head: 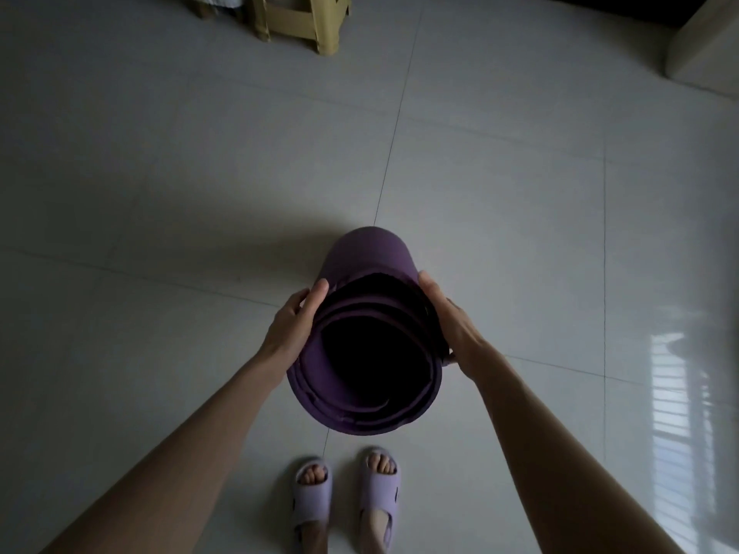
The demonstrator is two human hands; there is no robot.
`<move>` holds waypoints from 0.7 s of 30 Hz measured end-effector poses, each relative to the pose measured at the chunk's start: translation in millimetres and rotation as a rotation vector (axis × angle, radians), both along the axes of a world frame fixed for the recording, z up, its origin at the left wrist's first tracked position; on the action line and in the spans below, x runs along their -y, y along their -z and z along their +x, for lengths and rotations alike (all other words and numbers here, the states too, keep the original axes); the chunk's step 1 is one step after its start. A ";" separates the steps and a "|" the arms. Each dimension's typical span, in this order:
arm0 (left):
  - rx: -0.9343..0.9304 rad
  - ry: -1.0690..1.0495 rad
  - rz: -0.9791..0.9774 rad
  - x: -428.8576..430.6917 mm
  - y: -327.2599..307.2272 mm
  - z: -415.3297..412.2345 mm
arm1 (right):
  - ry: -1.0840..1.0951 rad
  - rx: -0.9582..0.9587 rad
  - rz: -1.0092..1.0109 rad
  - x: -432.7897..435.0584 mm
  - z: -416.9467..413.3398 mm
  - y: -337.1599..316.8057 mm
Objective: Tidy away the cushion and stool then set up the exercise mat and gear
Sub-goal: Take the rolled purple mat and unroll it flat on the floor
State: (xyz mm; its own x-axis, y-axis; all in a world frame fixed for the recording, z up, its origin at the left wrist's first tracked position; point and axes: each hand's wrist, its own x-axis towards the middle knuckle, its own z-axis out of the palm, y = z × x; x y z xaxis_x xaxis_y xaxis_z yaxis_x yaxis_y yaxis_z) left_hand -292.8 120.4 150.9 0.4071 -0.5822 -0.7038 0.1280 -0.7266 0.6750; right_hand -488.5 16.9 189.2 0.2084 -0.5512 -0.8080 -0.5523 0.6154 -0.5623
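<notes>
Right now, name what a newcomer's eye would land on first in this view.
The rolled dark purple foam exercise mat grabs attention at centre, its hollow end facing the camera, held between the left hand and the right hand. Below it, pale lilac slippers stand on the light grey tiled floor, and a yellowish plastic stool sits at the top edge.

Mat (366,257) upright on floor (160,193), left hand (292,325) and right hand (456,329) flanking it (stool (304,18) well behind)

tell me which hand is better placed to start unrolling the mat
Right, probably: the right hand sits at the loose outer edge of the rolled purple exercise mat; the left hand cups the smooth side.
</notes>
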 end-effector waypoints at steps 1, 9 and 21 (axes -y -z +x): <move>-0.037 0.009 0.009 -6.4 2.8 0.2 | -0.022 0.001 0.004 -4.6 -1.1 0.0; -0.127 0.032 0.116 -52.9 22.8 -9.2 | 0.073 -0.062 0.132 -57.3 -3.6 52.2; 0.219 0.296 -0.112 -96.5 14.1 87.9 | 0.313 0.167 0.039 -155.8 74.6 83.0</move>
State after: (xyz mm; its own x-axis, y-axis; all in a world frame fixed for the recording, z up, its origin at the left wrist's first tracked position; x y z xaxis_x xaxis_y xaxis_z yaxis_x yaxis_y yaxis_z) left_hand -204.8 216.9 136.8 0.3432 -0.7654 -0.5444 -0.2326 -0.6308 0.7403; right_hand -413.9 172.7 106.2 0.1649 -0.5786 -0.7988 -0.2360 0.7632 -0.6015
